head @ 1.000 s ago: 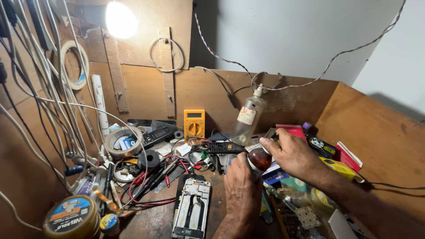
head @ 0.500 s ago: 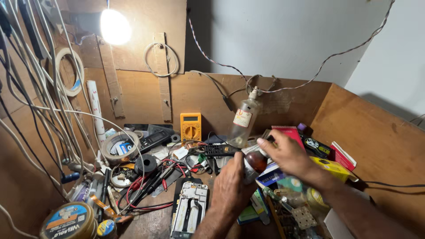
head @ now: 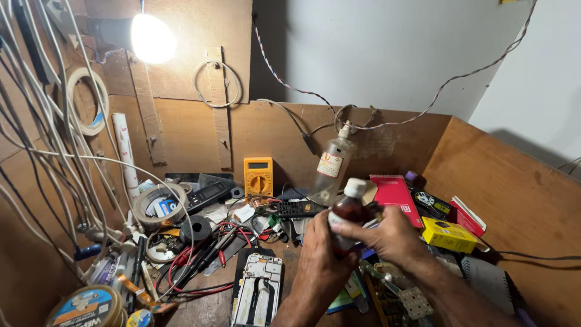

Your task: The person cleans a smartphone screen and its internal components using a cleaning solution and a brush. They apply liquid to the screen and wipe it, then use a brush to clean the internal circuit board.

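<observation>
Brown wooden panels before a pale wall, lit bulb, perhaps bare, upper left.

Small brown bottle, white cap on, upright, held above cluttered bench

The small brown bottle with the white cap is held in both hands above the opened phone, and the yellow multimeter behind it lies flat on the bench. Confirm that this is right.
Not quite. In the head view the yellow multimeter stands upright against the wooden back wall; it does not lie flat. The rest holds: the left hand and right hand both hold the small brown bottle with the white cap, above the opened phone.
</observation>
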